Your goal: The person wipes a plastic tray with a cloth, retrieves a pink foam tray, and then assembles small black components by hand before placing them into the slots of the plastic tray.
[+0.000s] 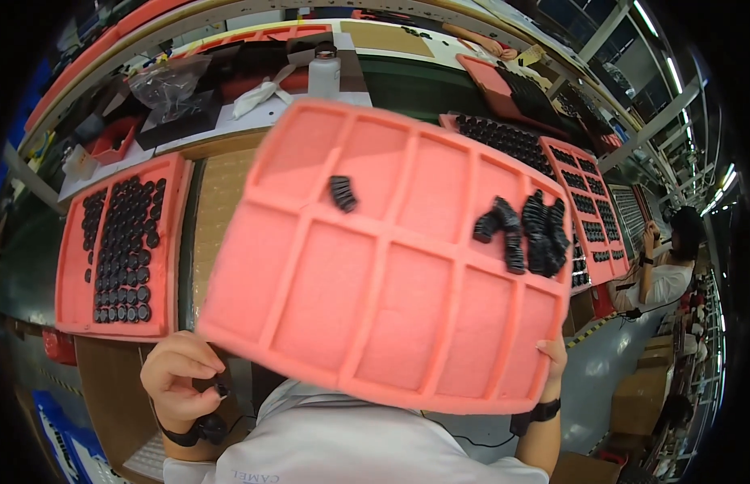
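Observation:
My right hand (555, 360) grips the near right edge of a large pink foam tray (415, 252) divided into compartments, holding it tilted in front of me. Most of its fingers are hidden behind the tray. Rows of black ribbed round parts (535, 234) are bunched in compartments on the tray's right side, and a short black row (342, 194) lies by a divider further left. My left hand (181, 373), below the tray's left corner, is closed in a pinch on a small black part (222, 390); its exact shape is too small to tell.
A second pink tray (172, 242) with many round black parts stands at left. Behind are a white bottle (324, 74), a clear plastic bag (169, 85) and a dark box (180, 119). More filled pink trays (586, 206) are at right, near a seated person (669, 262).

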Demonstrator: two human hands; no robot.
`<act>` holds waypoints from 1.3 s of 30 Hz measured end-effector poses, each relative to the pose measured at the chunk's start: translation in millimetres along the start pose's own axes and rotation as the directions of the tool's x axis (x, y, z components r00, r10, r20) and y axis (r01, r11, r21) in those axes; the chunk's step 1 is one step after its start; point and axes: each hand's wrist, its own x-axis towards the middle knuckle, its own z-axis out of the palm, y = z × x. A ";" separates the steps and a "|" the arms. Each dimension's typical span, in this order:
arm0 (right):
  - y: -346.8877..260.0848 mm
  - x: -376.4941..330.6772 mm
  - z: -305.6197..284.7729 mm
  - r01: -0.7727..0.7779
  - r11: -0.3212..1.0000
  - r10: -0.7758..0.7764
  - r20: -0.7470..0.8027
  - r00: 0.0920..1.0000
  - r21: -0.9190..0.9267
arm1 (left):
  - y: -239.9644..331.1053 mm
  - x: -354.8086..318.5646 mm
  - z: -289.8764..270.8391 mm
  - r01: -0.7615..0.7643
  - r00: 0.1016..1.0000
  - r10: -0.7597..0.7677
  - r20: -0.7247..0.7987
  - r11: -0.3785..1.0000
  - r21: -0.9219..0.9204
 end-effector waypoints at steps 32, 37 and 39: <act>65.9 182.9 36.8 0.430 0.804 -0.372 -0.217 0.902 0.411 | -155.5 -19.8 37.3 0.318 0.947 -0.322 -0.015 0.928 0.194; 80.7 184.8 34.3 0.458 0.804 -0.370 -0.284 0.884 0.379 | -170.6 -23.8 33.5 0.313 0.945 -0.325 0.035 0.930 0.194; 86.1 185.6 32.5 0.475 0.798 -0.371 -0.319 0.872 0.371 | -176.8 -30.4 28.7 0.447 0.894 -0.447 0.016 0.894 0.041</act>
